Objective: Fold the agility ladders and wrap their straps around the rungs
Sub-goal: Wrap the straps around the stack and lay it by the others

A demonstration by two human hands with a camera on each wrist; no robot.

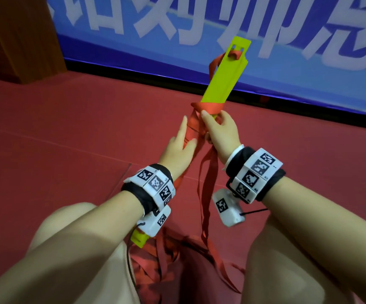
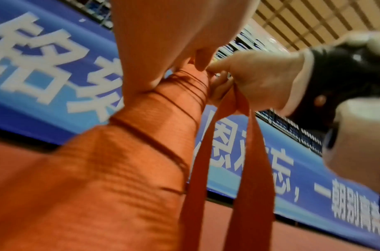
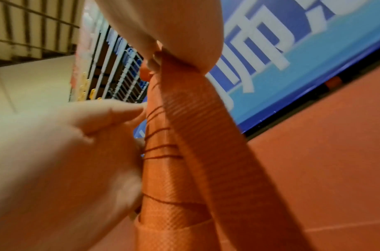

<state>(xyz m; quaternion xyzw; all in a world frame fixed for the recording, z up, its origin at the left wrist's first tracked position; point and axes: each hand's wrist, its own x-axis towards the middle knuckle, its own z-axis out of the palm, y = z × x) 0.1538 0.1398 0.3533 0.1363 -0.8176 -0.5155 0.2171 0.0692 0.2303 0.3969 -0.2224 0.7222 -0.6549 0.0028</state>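
The person sits low with both knees up, holding a stack of yellow-green rungs (image 1: 218, 84) out in front, tilted so the far end points up toward the blue banner (image 1: 287, 40) and the near end (image 1: 139, 239) pokes out beneath the left wrist; the red strap (image 1: 208, 107) is wound round the middle of the stack in several turns, and a loop of it threads through the slot near the top end; the right hand (image 1: 219, 130) is curled round the bundle just below the uppermost turn, thumb lying along the wrap, fingers closed behind it — from the left wrist view it also seems to pinch the hanging strap against the bundle; the left hand (image 1: 181, 148) lies against the wrapped part lower down with its fingers held out straight along the strap and the thumb resting across it, pressing rather than clutching; thin dark threads (image 2: 191, 83) cross the wrapped webbing in the wrist views; two loose tails of strap (image 1: 208, 187) drop from between the hands and trail down to a tangled heap of strap (image 1: 155, 266) on the red floor (image 1: 57, 139) between the legs; a wooden post (image 1: 22, 36) stands at the far left, beside the banner — both wrists carry black bands with white marker blocks (image 1: 255, 174).
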